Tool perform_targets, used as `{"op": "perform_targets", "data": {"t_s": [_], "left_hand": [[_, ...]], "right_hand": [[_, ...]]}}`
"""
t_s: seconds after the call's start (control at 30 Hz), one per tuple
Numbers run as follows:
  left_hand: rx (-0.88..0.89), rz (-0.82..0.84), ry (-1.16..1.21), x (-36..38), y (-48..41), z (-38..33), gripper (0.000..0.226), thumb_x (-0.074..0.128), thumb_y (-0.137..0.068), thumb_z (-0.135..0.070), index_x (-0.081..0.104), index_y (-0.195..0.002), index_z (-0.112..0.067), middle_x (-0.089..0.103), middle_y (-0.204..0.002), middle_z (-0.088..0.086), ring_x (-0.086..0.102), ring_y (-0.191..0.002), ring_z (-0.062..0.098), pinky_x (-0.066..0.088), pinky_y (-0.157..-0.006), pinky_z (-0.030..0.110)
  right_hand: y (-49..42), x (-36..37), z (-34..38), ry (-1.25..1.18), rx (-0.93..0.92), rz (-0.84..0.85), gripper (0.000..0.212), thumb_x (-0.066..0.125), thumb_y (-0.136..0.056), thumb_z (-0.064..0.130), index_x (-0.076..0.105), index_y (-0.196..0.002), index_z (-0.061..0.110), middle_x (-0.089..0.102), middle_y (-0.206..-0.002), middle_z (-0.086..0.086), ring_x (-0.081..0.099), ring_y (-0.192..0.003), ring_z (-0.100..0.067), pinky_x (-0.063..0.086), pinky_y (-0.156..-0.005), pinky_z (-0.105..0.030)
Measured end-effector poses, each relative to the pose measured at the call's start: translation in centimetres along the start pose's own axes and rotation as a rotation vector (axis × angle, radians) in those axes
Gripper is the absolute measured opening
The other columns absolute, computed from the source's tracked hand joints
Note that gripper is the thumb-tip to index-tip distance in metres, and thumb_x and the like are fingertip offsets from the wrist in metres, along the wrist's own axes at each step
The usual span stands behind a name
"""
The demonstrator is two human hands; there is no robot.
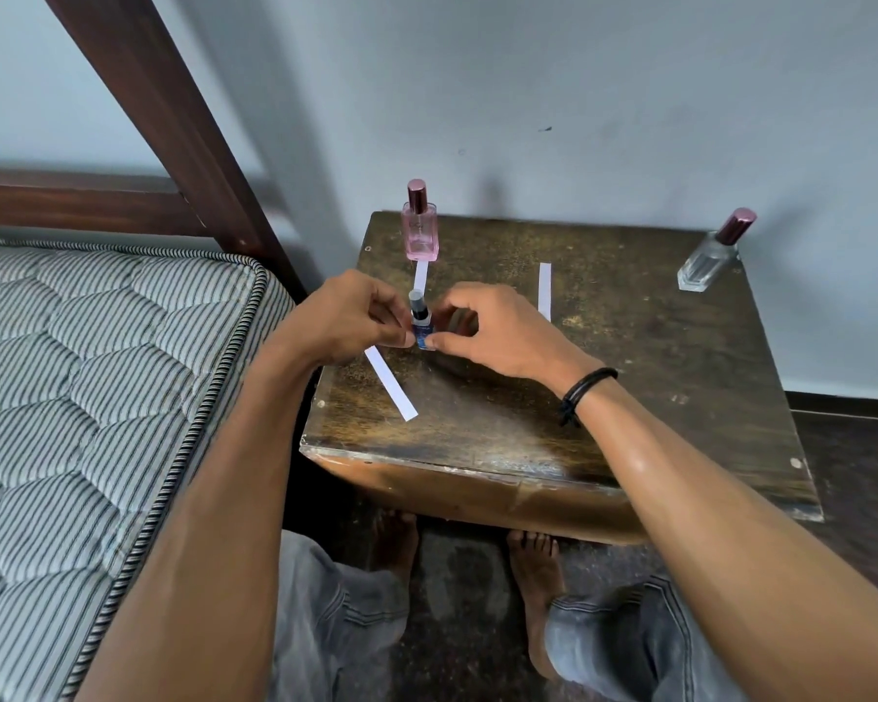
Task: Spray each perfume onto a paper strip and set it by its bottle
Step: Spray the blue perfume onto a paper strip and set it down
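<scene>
A small blue perfume bottle (421, 330) with a dark sprayer top stands upright on the wooden table (528, 397). My left hand (348, 316) pinches its base from the left, and my right hand (498, 329) pinches it from the right. Something dark sits inside my right hand's curled fingers; I cannot tell what it is. A white paper strip (391, 383) lies slanted on the table just below my left hand. A pink bottle (419, 230) stands at the back left with a strip (421, 275) in front of it. Another strip (544, 291) lies mid-table. A clear bottle (710, 260) stands back right.
A striped mattress (87, 377) and a dark wooden bed frame (173, 124) are close on the left. The wall runs right behind the table. My bare feet (533, 564) and knees are under the table's front edge.
</scene>
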State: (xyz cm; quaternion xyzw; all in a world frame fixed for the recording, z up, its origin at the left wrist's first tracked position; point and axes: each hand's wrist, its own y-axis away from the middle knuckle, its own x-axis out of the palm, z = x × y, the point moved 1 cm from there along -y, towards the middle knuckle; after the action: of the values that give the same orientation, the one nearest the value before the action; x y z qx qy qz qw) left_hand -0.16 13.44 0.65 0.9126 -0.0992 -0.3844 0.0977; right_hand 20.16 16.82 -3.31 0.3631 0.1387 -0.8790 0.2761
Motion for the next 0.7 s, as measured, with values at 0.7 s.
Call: {"op": "perform_targets", "data": {"t_s": [0.7], "left_hand": [[0.104,-0.241,0.564,2.8,-1.6,-3.1,0.021,0.076,-0.087,0.000,0.076,-0.100,-0.017,0.079,-0.099,0.009,0.075,-0.093,0.023,0.060,-0.091,0.034]], "right_hand": [[0.2,-3.0,-1.5,-0.293,0.066,-0.356,0.022,0.081,-0.087,0.030,0.075,-0.102,0.015,0.078,-0.093,0.007,0.074,-0.080,-0.004,0.061,-0.077,-0.027]]}}
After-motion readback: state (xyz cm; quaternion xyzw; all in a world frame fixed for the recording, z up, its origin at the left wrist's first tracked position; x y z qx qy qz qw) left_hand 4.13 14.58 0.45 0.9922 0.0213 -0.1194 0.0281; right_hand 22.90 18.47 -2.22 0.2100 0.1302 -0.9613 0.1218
